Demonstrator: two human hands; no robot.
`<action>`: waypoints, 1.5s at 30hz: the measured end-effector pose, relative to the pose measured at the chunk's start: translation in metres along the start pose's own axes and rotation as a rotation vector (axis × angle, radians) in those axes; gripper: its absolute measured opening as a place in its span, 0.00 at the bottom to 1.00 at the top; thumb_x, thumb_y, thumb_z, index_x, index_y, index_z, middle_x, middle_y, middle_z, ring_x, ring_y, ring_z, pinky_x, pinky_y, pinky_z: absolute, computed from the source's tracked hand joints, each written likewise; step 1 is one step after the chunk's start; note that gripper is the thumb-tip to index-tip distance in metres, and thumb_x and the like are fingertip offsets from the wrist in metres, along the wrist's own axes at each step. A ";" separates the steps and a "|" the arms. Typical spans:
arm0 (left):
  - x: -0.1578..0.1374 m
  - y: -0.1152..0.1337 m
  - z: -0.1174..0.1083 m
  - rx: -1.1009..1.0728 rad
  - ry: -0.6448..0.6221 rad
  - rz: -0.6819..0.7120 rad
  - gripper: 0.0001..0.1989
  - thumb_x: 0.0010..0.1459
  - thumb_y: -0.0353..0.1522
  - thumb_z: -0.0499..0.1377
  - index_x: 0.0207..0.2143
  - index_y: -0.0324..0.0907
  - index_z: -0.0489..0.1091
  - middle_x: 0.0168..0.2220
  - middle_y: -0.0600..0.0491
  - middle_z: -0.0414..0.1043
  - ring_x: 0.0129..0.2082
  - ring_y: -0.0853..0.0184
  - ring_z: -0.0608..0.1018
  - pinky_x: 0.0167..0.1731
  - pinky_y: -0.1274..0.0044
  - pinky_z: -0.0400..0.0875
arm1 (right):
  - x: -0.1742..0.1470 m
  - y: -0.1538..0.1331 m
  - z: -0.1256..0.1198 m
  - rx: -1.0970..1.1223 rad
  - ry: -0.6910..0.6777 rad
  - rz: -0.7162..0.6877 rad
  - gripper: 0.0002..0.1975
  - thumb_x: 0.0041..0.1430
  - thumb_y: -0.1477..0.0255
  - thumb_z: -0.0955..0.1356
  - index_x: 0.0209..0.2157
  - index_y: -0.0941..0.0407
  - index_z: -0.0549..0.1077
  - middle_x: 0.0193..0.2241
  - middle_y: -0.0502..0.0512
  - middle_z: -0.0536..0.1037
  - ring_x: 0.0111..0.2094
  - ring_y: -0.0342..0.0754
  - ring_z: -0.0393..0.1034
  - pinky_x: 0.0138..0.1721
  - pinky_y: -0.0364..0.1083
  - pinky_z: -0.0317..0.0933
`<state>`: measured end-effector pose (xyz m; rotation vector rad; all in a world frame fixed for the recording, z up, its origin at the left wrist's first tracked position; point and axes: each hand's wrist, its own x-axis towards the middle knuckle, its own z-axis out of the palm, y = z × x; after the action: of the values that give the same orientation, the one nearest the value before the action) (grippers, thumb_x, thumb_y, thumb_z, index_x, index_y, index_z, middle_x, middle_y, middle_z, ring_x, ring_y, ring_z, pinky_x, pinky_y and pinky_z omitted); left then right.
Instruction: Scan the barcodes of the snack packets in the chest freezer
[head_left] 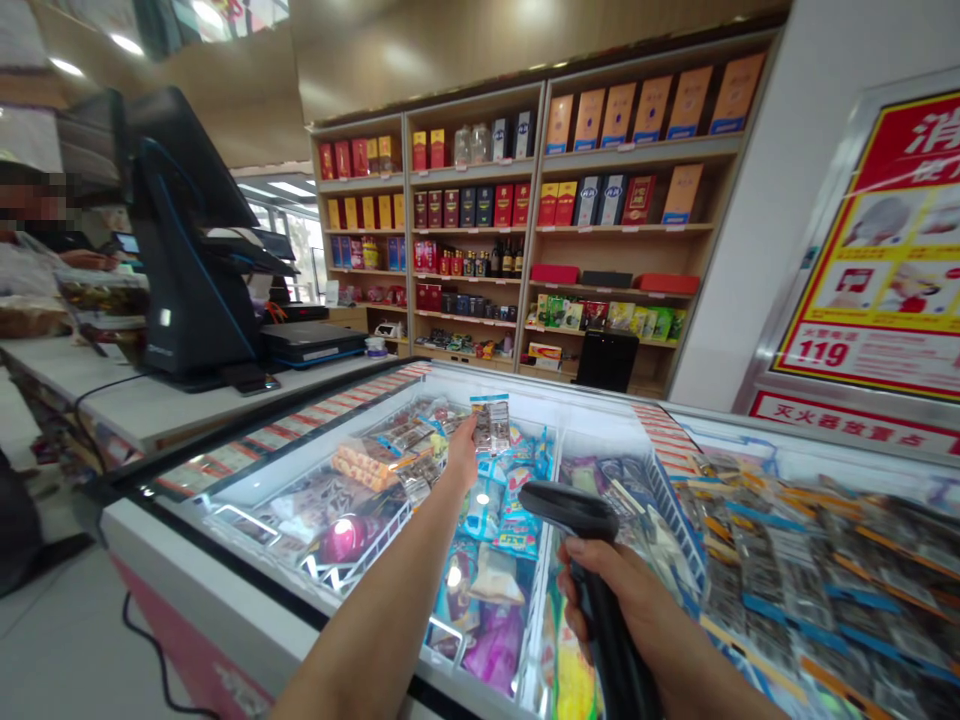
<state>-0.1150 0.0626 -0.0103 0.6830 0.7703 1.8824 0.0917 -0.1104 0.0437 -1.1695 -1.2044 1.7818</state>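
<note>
My left hand (463, 450) reaches out over the chest freezer (247, 610) and grips a small clear packet (491, 425) with a blue top edge and dark contents. In my right hand (600, 575) is a black barcode scanner (574, 512), its fingers wrapped round the handle and its head pointing left toward the freezer's middle. Below the two hands, blue bags (517, 500) of frozen goods lie in a wire basket. Similar packets with dark contents (795, 560) are piled at the right, on top of the freezer.
A black checkout terminal (187, 240) stands on the white counter (97, 410) at the left, with a person behind it. Shelves (465, 175) of boxed goods line the back wall. A red and yellow notice (885, 260) hangs at the right. A cable (142, 630) trails along the floor.
</note>
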 end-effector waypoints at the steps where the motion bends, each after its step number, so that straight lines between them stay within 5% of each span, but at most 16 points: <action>1: 0.000 0.000 0.000 -0.014 -0.002 -0.021 0.11 0.48 0.34 0.52 0.32 0.38 0.68 0.30 0.52 0.74 0.36 0.65 0.74 0.39 0.73 0.66 | 0.001 0.000 0.000 0.007 0.008 -0.004 0.15 0.46 0.60 0.64 0.20 0.58 0.66 0.12 0.47 0.66 0.12 0.38 0.57 0.14 0.38 0.52; 15: 0.002 0.003 -0.002 -0.034 -0.031 -0.022 0.10 0.46 0.34 0.53 0.31 0.37 0.68 0.29 0.52 0.74 0.34 0.67 0.75 0.38 0.76 0.67 | -0.012 -0.003 -0.001 0.052 0.094 0.143 0.16 0.48 0.60 0.64 0.18 0.59 0.66 0.10 0.48 0.66 0.11 0.37 0.58 0.14 0.36 0.54; 35: -0.002 0.006 0.003 -0.082 0.005 -0.069 0.09 0.49 0.32 0.51 0.29 0.38 0.68 0.26 0.53 0.73 0.30 0.67 0.75 0.36 0.75 0.68 | -0.010 -0.005 -0.006 0.132 0.092 0.085 0.12 0.47 0.63 0.65 0.23 0.58 0.67 0.16 0.48 0.68 0.13 0.38 0.61 0.14 0.38 0.56; 45: -0.016 0.012 0.014 -0.019 0.029 -0.141 0.10 0.49 0.34 0.51 0.31 0.39 0.68 0.27 0.52 0.73 0.31 0.67 0.75 0.34 0.75 0.68 | -0.001 -0.012 -0.019 0.005 0.150 -0.108 0.12 0.48 0.64 0.64 0.21 0.60 0.65 0.11 0.47 0.65 0.13 0.37 0.57 0.14 0.37 0.52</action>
<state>-0.1054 0.0469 0.0061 0.5752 0.7981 1.7723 0.1101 -0.1015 0.0525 -1.1898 -1.1517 1.5881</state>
